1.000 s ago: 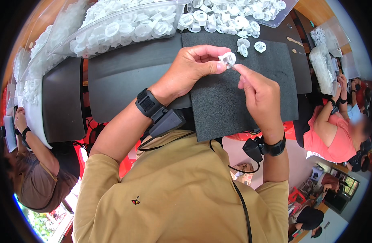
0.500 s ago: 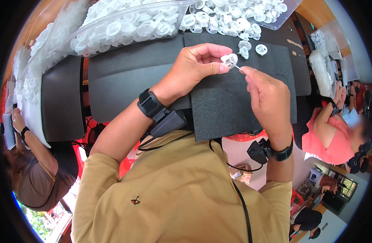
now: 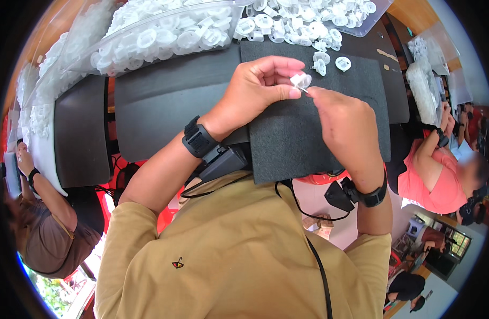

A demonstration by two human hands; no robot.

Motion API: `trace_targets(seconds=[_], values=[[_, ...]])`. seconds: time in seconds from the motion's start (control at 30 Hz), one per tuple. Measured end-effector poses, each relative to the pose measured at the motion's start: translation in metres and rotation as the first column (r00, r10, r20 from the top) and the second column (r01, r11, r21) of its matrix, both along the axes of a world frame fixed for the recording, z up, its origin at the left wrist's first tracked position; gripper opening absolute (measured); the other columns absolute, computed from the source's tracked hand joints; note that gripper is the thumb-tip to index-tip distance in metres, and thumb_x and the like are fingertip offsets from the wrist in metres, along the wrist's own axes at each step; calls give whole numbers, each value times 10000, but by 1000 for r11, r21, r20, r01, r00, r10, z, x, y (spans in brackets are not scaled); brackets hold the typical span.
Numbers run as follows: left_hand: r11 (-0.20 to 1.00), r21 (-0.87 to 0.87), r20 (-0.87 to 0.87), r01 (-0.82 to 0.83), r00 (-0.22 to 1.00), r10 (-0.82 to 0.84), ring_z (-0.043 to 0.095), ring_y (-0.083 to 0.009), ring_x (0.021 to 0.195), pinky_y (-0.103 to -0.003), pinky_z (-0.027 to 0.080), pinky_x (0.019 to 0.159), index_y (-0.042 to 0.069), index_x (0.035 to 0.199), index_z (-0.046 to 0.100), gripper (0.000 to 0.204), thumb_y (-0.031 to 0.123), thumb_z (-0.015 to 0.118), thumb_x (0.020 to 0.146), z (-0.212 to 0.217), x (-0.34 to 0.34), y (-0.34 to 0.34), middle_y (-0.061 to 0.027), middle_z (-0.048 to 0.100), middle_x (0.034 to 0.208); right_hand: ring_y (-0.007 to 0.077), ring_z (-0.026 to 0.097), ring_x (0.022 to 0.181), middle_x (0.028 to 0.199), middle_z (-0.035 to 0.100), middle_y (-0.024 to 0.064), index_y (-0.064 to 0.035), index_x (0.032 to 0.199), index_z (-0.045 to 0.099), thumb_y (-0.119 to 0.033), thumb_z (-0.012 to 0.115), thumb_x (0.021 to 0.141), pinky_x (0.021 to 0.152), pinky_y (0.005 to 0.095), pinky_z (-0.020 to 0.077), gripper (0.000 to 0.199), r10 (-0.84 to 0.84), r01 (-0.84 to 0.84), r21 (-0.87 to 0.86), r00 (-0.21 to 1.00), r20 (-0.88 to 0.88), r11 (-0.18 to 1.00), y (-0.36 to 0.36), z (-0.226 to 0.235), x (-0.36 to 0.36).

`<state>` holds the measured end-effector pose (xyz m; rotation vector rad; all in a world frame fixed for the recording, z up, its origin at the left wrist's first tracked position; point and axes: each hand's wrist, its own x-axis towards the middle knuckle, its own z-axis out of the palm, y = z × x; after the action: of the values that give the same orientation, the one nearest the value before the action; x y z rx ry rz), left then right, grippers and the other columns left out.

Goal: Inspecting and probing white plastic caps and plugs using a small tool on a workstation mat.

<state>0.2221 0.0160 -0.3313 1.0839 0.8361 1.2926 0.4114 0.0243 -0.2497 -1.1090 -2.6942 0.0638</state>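
Observation:
Between the thumb and fingers of my left hand [image 3: 255, 87] is a small white plastic part [image 3: 302, 80], round at one side with a raised block. My right hand [image 3: 346, 114] pinches a thin, slender tool [image 3: 304, 90], and its tip meets the lower edge of the part; most of the tool is hidden in the fingers. Both hands are over a dark grey foam mat [image 3: 287, 143]. Just beyond them on the mat lie a couple of similar white parts [image 3: 319, 64] close together and a single round one [image 3: 343, 64].
A clear bin [image 3: 164, 53] heaped with white parts stands at the far left. Behind the mat, more parts [image 3: 308, 26] spill by another clear tray [image 3: 367, 24]. Co-workers sit on the left [image 3: 53, 212] and right [image 3: 431, 170]. A black cable [image 3: 316, 260] runs down my shirt.
My right hand has shifted left and turned over more, bringing the tool lower against the part. The white part has tilted in my left fingers.

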Motion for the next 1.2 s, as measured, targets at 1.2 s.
trace_targets(seconds=[1.2], values=[[999, -51, 137, 13, 991, -6, 600, -141, 1077, -291, 484, 967, -1, 1209, 566, 381, -34, 669, 844, -2, -2, 2, -92, 627, 1180, 361, 638, 725, 837, 662, 164, -56, 1037, 653, -61, 560, 882, 599, 427, 484, 181, -176, 133, -182, 953, -246, 974, -4, -3, 4]])
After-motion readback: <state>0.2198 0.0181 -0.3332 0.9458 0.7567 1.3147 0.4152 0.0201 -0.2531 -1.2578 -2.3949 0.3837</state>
